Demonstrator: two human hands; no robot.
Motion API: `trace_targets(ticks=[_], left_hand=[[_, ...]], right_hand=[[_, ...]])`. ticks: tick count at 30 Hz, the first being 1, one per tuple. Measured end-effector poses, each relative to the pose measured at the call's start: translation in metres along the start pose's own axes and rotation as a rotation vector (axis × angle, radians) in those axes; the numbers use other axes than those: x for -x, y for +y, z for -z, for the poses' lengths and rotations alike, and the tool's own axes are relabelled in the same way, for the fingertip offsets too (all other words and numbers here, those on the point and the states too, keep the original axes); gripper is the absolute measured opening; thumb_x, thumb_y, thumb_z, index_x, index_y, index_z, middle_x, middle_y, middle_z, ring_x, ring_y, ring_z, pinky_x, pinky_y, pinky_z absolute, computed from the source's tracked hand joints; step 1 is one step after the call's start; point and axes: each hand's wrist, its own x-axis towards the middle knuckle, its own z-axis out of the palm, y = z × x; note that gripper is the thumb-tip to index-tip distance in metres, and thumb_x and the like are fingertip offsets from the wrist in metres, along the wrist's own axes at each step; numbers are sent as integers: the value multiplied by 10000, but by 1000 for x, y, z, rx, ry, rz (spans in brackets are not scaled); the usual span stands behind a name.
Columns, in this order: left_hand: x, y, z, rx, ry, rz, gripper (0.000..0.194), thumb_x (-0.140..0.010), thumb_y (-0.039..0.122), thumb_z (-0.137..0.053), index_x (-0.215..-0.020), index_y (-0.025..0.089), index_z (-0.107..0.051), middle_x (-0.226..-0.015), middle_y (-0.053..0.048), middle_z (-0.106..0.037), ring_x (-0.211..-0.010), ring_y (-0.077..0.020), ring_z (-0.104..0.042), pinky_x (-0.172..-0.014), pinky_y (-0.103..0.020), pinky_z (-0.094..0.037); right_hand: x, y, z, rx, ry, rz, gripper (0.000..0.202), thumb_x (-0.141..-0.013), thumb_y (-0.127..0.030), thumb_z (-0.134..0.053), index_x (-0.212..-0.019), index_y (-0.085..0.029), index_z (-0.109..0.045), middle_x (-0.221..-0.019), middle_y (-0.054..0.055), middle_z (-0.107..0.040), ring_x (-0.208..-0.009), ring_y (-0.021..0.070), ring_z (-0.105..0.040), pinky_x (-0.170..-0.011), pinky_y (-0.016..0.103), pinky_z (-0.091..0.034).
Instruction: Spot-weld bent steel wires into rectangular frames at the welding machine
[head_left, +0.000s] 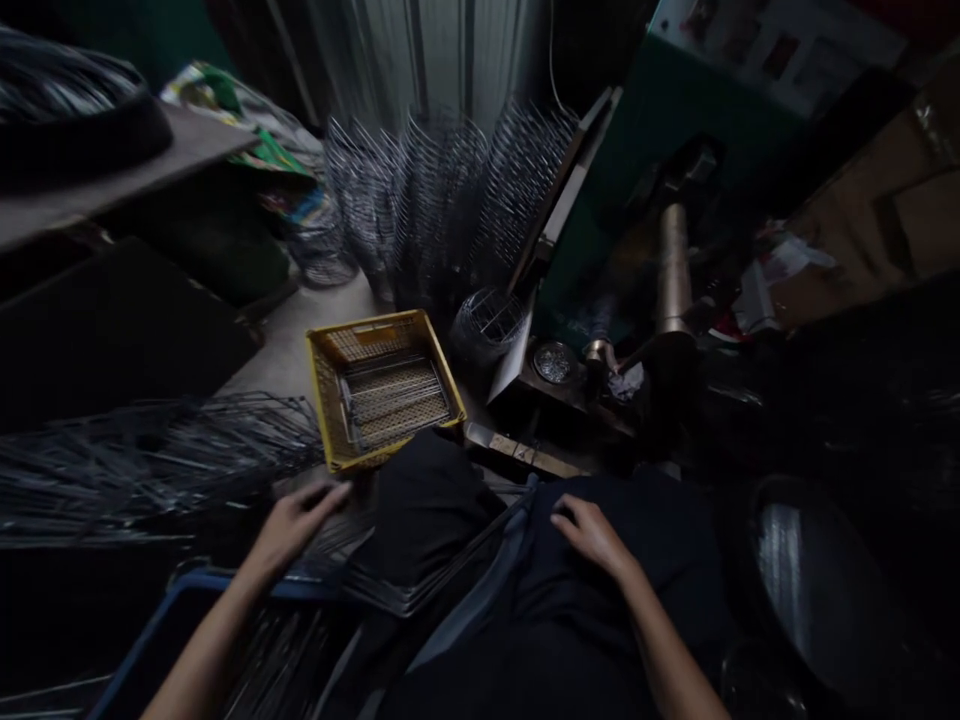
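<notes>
My left hand (301, 522) hovers just below the near left corner of a yellow plastic crate (324, 415), its thumb and fingers apart and nothing visible in them. Thin metal rods (397, 400) lie inside the crate. Over my right thigh is my right hand (591, 532), fingers loosely curved with a gap at the thumb; no object shows in it. Between the hands, several bent wire frames (390, 597) rest across my lap. Left of the crate spreads a heap of bent wire pieces (165, 455), close to my left hand.
A blue bin (176, 595) holding wire stands at lower left. Stacked wire baskets (442, 200) line the back wall. On the right are a green machine (637, 130) with a copper-coloured cylinder (673, 265), and a round dish of small metal bits (553, 363).
</notes>
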Motion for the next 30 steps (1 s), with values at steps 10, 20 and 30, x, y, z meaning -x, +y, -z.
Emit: trace_targets(ticks=[10, 20, 30], left_hand=[[84, 60, -46, -151, -145, -413, 314, -898, 521, -548, -875, 259, -721, -989, -86, -713, -882, -260, -704, -773, -317, -585], [96, 96, -60, -473, -130, -485, 281, -878, 378, -412, -893, 222, -644, -1002, -109, -633, -885, -292, -632, -716, -413, -540], [78, 127, -68, -393, -111, -471, 427, -871, 480, -379, -826, 170, -669, -891, -54, -638, -791, -201, -641, -643, -285, -502]], right_hand=[[38, 15, 93, 71, 370, 37, 195, -922, -315, -582, -1029, -213, -709, -1028, 72, -727, -964, 224, -660, -878, 320, -458], [188, 190, 188, 241, 853, -569, 337, -860, -424, -547, -1009, -186, -734, -953, 209, -718, -848, 277, -640, -768, 386, -412], [222, 332, 170, 261, 705, -975, 257, -777, -305, -643, -581, -148, -695, -712, 266, -661, -672, 304, -623, -604, 422, -391]])
